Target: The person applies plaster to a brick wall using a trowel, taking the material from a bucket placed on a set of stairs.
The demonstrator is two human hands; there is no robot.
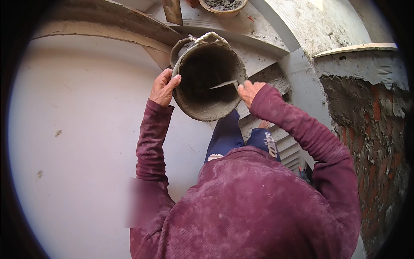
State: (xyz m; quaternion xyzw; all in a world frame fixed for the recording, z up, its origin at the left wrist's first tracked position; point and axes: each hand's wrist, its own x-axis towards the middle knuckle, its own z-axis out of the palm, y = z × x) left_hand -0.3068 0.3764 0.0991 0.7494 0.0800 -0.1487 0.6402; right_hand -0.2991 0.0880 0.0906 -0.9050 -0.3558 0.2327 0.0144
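A dirty, cement-crusted bucket (pixel 206 108) with a white rope handle is tilted toward me at the centre, its inside dark. My left hand (pixel 165 86) grips its left rim, thumb on the near face. My right hand (pixel 251 93) is at the right rim, fingers curled around the end of a flat tool (pixel 220 85), like a trowel, whose pale blade reaches into the bucket; its handle is mostly hidden. A second grey container (pixel 177 52) sits just behind the bucket at its upper left, partly covered by it.
Dusty steps (pixel 265 36) run behind and below the bucket, with a tub (pixel 222 13) of grey rubble and a board (pixel 171 11) higher up. A white surface (pixel 73 121) fills the left. On the right is a brick wall (pixel 366 142) patched with grey mortar. My legs and foot show below.
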